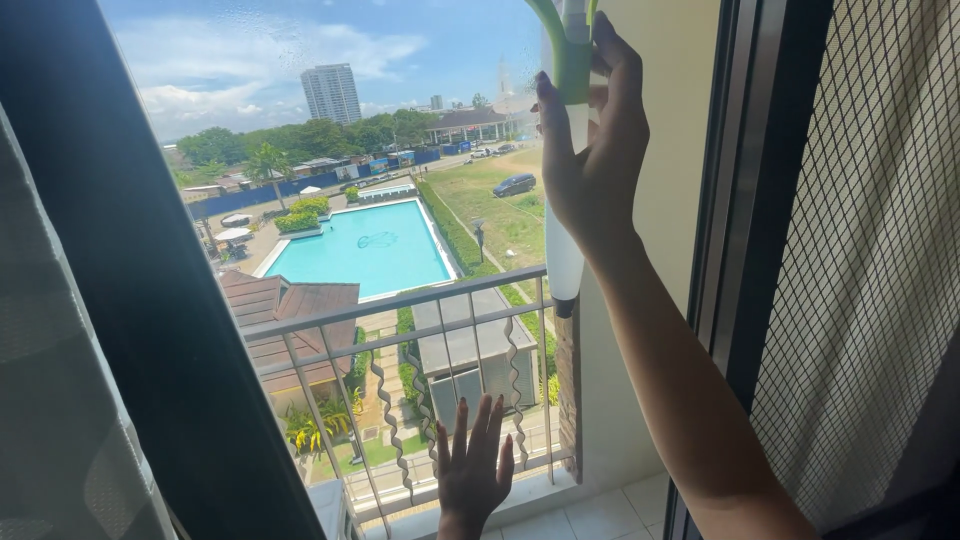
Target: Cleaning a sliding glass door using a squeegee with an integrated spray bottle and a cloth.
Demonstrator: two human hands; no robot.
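Your right hand [592,150] was closed around the green-and-white handle of a window squeegee [567,200], held upright high against the window pane [380,150]; your left hand [472,470] lay open, fingers spread, flat on the glass low down, well apart.

Balcony railing [400,325], window screen [880,250], dark frame [130,270]
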